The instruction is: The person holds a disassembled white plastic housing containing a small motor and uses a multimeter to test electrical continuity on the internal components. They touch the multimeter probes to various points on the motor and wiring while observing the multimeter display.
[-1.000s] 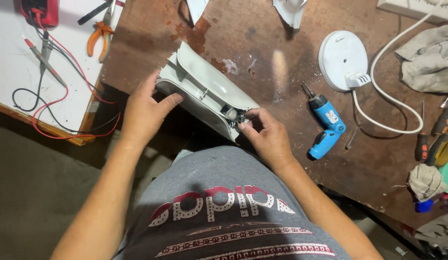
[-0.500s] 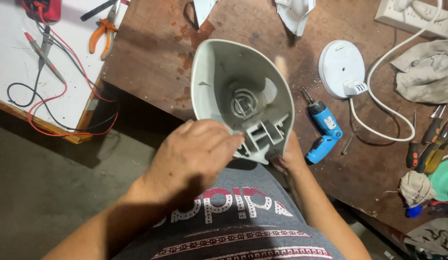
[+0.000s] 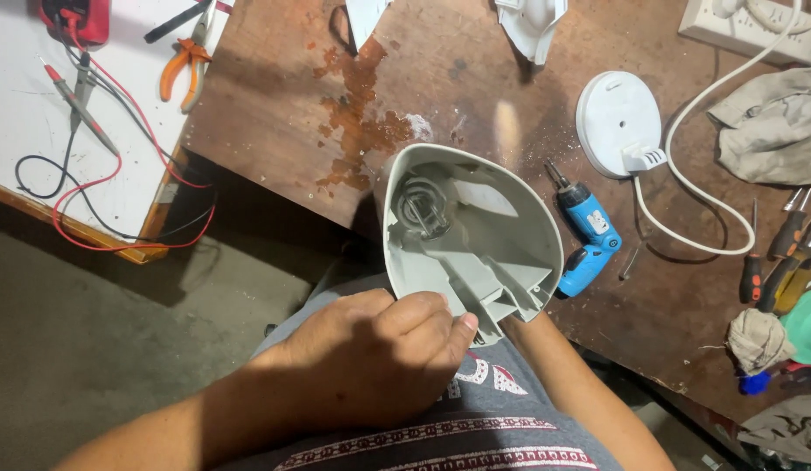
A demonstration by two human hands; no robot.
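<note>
Left hand point(image 3: 379, 349) gripping grey housing point(image 3: 471, 231), right hand hidden

The grey housing point(image 3: 472, 231) has turned, hollow side now up

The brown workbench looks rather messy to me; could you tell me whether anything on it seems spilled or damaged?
Yes. The brown workbench carries a rust-coloured, blotchy stain with whitish crumbs or dust beside it, just beyond the grey plastic housing that the left hand grips. It looks like a dried spill or worn finish; I cannot tell which.
</note>
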